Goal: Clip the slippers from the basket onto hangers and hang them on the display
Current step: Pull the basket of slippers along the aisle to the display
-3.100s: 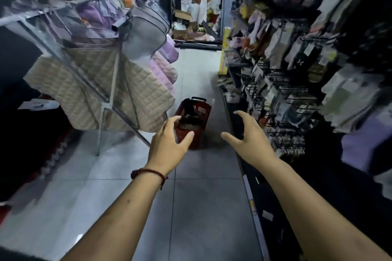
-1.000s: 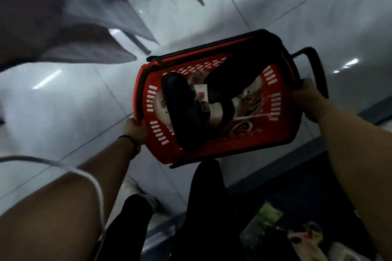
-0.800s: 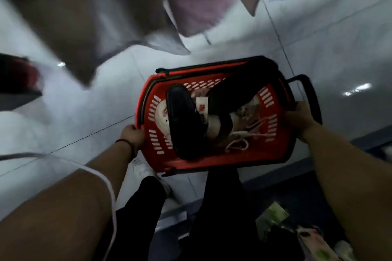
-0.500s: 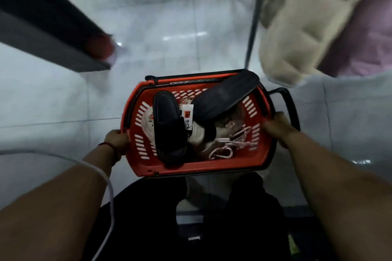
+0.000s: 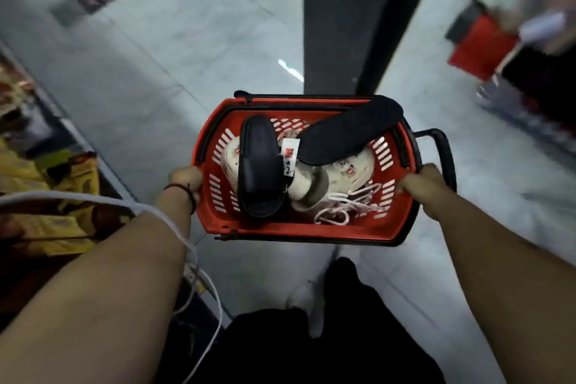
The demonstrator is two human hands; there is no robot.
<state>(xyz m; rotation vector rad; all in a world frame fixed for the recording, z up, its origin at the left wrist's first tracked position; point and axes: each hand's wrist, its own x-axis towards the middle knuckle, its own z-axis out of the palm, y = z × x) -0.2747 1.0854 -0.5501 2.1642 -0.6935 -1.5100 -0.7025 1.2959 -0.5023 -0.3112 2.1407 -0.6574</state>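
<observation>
Two hands hold the red basket (image 5: 299,231) above the tiled floor (image 5: 149,78). Your left hand (image 5: 186,179) grips the left rim with fingers curled over the edge, and your right hand (image 5: 419,184) clasps the right rim just inside the black handle (image 5: 444,153).

The slippers lie in the basket. One black slipper (image 5: 260,169) lies on the left side, and another (image 5: 349,131) lies sole-up with its end over the far rim. The cream slippers (image 5: 350,169) are mostly buried under them, so you cannot count them. A white tag (image 5: 290,159) sits between the black ones, its print too small to read.

A tangle of pale hangers (image 5: 346,204) lies in the near right corner, partly tucked under the cream slippers.

A dark pillar (image 5: 343,25) rises beyond the basket. A white cable (image 5: 93,200) crosses your left forearm. The yellow packets (image 5: 40,165) on the left and the red shape (image 5: 480,47) at upper right are too blurred to identify.
</observation>
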